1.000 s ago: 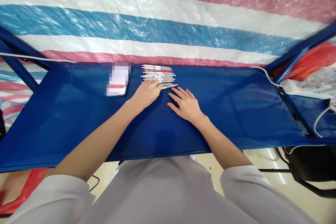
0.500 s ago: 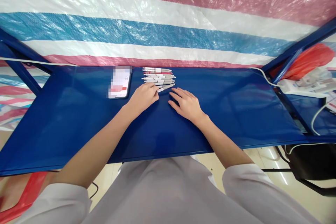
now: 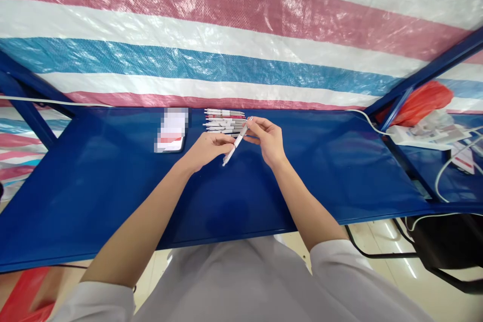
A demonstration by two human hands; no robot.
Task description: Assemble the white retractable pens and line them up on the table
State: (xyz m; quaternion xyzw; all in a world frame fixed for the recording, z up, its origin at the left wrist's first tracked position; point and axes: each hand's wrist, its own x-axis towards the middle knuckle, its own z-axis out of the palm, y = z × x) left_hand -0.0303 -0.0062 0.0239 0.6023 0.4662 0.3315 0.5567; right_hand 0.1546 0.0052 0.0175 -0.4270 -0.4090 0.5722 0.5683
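Note:
A white and grey pen (image 3: 237,143) is held slantwise between my two hands, above the blue tabletop (image 3: 339,171). My left hand (image 3: 211,150) pinches its middle between thumb and fingers. At the pen's upper right end, the thumb and fingertips of my right hand (image 3: 267,138) close on it. Just behind my hands lies a row of several pens (image 3: 222,123), mostly white and grey with a red one among them. My fingers partly cover the nearest pens.
A phone (image 3: 174,131) with a blurred screen lies left of the pens. Striped plastic sheeting (image 3: 226,68) hangs along the back edge. To the right are a white power strip (image 3: 418,140), a red plastic bag (image 3: 422,103) and white cables. Blue metal bars flank the table.
The nearest pen has been lifted from the row and turned more steeply towards me. My right hand, open before, has moved onto its upper end. The view has tilted up slightly.

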